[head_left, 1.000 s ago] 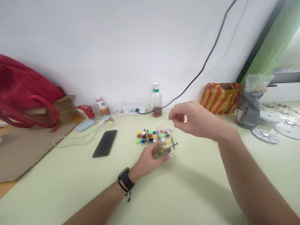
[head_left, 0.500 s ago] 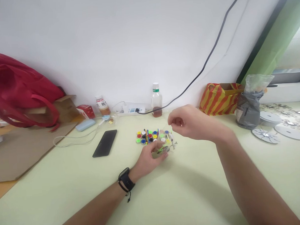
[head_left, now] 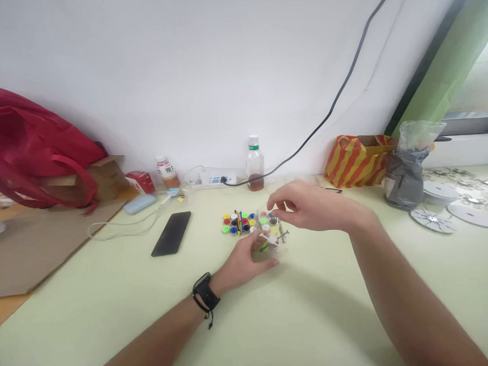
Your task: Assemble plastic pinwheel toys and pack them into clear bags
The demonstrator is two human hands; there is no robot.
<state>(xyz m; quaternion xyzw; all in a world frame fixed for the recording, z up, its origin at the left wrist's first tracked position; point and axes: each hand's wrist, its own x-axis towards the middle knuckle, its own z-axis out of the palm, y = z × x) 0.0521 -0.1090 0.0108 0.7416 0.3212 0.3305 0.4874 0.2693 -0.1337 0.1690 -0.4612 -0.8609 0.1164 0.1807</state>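
My left hand [head_left: 247,261], with a black watch on the wrist, rests on the pale green table [head_left: 112,318] and grips a small clear plastic piece with green and dark parts [head_left: 271,242]. My right hand [head_left: 305,207] hovers just above it, thumb and forefinger pinched; what they hold is too small to make out. A cluster of small coloured paint pots [head_left: 245,222] sits right behind both hands.
A black phone [head_left: 170,233] lies left of the pots. Along the wall stand a bottle [head_left: 254,163], a power strip [head_left: 213,179], a small jar [head_left: 167,172], a red bag [head_left: 32,149] and a striped bag [head_left: 356,159]. White discs [head_left: 451,209] lie at right.
My right hand has dropped lower and moved left, closer to the clear piece. My left hand has tilted the piece slightly.
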